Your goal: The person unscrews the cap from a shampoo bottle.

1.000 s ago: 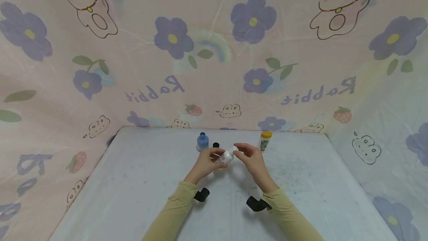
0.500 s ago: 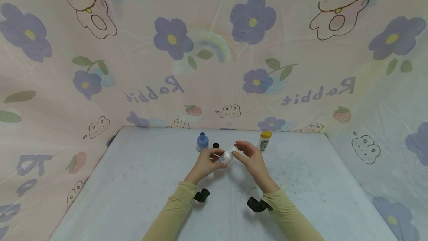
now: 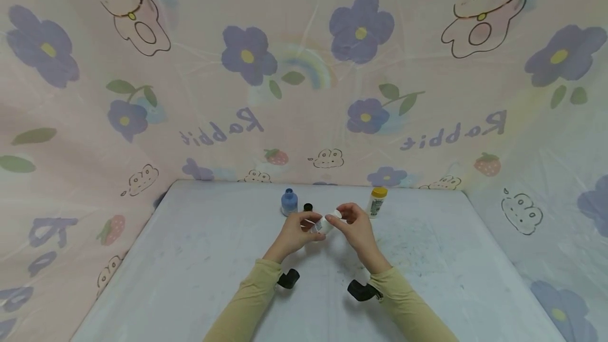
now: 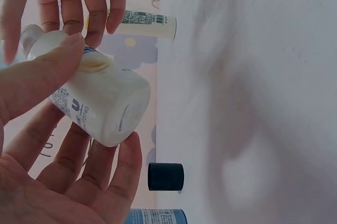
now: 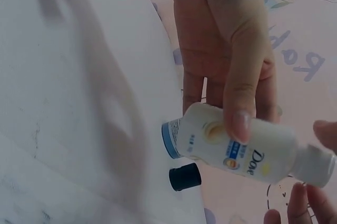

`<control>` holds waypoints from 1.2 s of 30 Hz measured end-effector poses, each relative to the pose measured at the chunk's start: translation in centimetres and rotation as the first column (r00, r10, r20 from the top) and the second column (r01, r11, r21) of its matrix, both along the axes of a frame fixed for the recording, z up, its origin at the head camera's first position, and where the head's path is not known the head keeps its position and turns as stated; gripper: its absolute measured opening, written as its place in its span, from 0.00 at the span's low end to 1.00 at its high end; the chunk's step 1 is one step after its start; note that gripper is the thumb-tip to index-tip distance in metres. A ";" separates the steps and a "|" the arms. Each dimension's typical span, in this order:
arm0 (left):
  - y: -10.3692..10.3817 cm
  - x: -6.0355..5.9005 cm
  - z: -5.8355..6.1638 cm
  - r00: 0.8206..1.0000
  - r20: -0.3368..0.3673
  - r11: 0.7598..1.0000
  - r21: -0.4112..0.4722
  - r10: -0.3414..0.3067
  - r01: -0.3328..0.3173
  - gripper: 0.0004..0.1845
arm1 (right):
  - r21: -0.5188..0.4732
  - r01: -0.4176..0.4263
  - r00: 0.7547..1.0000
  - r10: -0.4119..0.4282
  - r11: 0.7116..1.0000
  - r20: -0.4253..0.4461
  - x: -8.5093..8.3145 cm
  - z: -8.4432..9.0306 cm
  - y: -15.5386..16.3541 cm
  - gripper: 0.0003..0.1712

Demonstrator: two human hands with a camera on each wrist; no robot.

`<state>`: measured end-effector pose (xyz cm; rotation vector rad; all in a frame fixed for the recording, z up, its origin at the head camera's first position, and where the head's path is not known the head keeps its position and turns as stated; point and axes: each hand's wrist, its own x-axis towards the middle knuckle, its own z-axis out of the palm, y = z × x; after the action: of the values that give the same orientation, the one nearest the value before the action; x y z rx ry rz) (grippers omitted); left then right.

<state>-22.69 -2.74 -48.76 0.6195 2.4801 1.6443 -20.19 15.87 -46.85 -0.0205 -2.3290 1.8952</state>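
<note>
Above the pale table [image 3: 190, 257], my left hand [image 3: 294, 232] grips the small white plastic bottle [image 3: 323, 224] on its side, steadying it, while my right hand [image 3: 353, 226] pinches its white cap [image 3: 336, 214].

Head camera looks down from afar; both wrist cameras, close and sideways, share the white bottle [image 4: 100, 103].
</note>
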 end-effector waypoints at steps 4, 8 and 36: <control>0.0 0.1 -0.1 1.000 0.002 1.000 0.008 -0.006 0.006 0.22 | -0.018 -0.028 1.000 0.028 0.999 0.003 0.3 0.4 0.0 0.17; 0.0 0.1 -0.1 1.000 0.007 1.000 0.009 -0.009 0.009 0.22 | -0.037 -0.079 0.997 0.079 0.996 0.001 1.1 1.9 -0.1 0.15; -0.2 0.3 -0.7 1.000 0.008 1.000 0.017 0.007 -0.007 0.23 | 0.086 -0.031 0.998 0.026 0.996 0.063 0.1 0.5 0.4 0.25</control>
<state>-22.43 -2.92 -49.47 0.6061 2.4678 1.6689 -20.10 16.29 -46.38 -0.0373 -2.4633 1.8294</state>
